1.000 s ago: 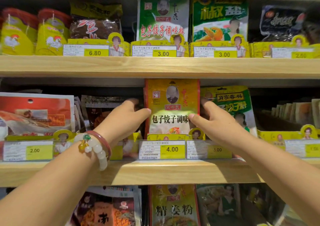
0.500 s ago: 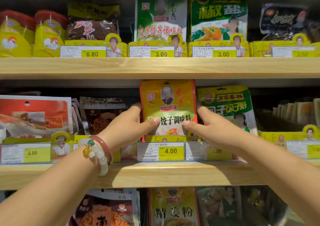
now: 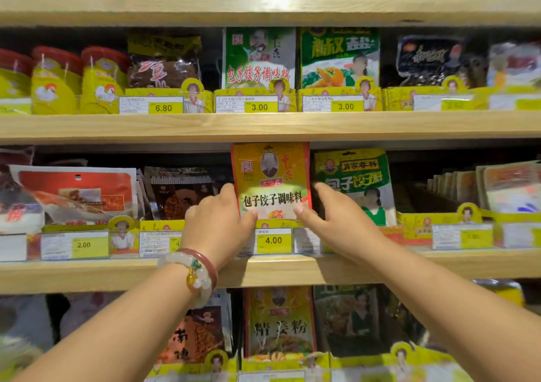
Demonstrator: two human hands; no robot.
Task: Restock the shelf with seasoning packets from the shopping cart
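A yellow seasoning packet (image 3: 270,176) with red edges and a portrait stands upright on the middle wooden shelf (image 3: 292,270), behind the 4.00 price tag (image 3: 273,240). My left hand (image 3: 218,220), with bead bracelets at the wrist, grips the packet's left edge, thumb on its lower front. My right hand (image 3: 336,217) holds the right edge, thumb pressed on the lower front and fingers behind it. The shopping cart is out of view.
A green-and-yellow packet (image 3: 354,182) stands right of the held one; a dark packet (image 3: 178,191) and a red-and-white packet (image 3: 76,191) stand to the left. The upper shelf (image 3: 263,127) carries more packets and price tags. More packets (image 3: 278,323) fill the row below.
The camera has tilted up, so the shelves sit lower in view. Both hands stay on the packet's sides with thumbs nearer its bottom; the packet remains upright in its slot.
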